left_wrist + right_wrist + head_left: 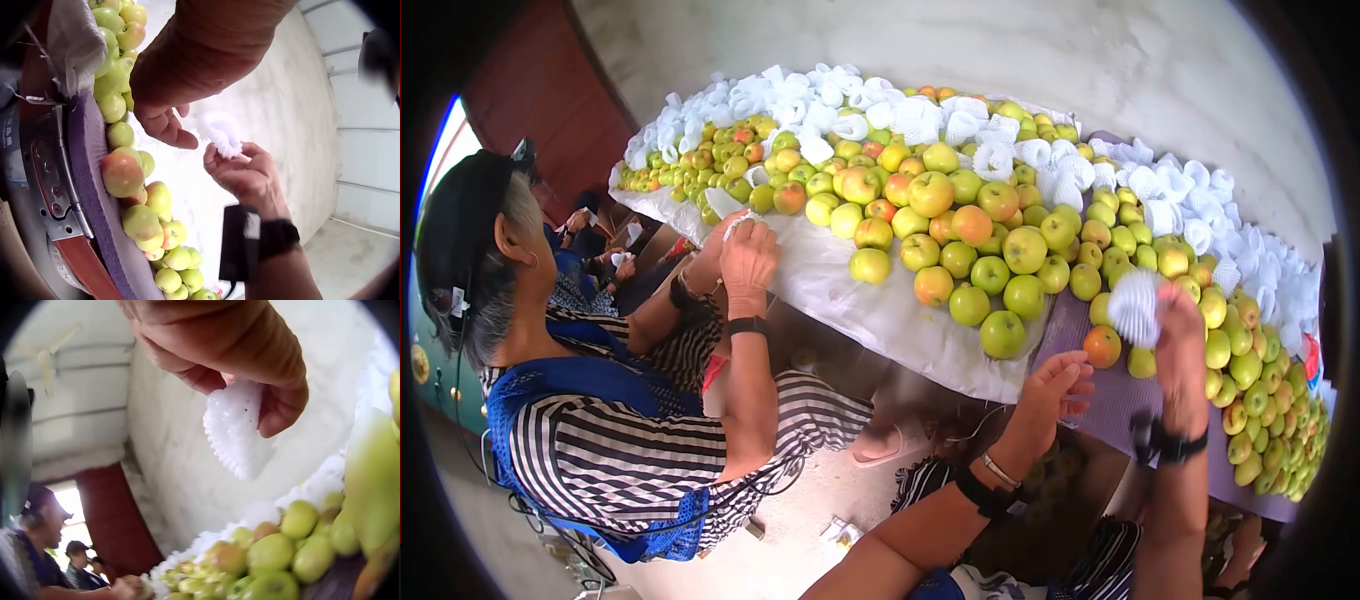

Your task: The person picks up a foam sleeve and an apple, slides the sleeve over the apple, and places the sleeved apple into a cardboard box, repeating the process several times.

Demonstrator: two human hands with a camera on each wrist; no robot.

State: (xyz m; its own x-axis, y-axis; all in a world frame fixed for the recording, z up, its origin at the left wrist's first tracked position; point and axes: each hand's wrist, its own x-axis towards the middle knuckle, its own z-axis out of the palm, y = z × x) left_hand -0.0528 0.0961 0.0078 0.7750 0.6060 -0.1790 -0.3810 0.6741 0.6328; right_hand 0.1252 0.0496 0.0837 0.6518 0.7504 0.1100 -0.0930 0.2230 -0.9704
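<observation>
A white foam net sleeve [1135, 308] is pinched in the right hand [1182, 345], above the purple mat's apples. In the right wrist view thumb and fingers of the right hand [250, 356] grip the foam sleeve [234, 428] at its upper end. The left hand [1055, 395] is held in the air to the left of it, fingers loosely bent, touching nothing. The left wrist view has the left hand [164, 119] near the foam sleeve [222, 132], with a gap between them. A red-green apple [1102, 346] lies just beyond the left hand's fingertips.
Green and red apples [1025, 250] are heaped along a table covered with white cloth [820, 285] and a purple mat [1072, 330]. Piles of foam sleeves [800, 95] line the wall side. Another person [620, 420] in a striped top sits at the left, hands at the table edge.
</observation>
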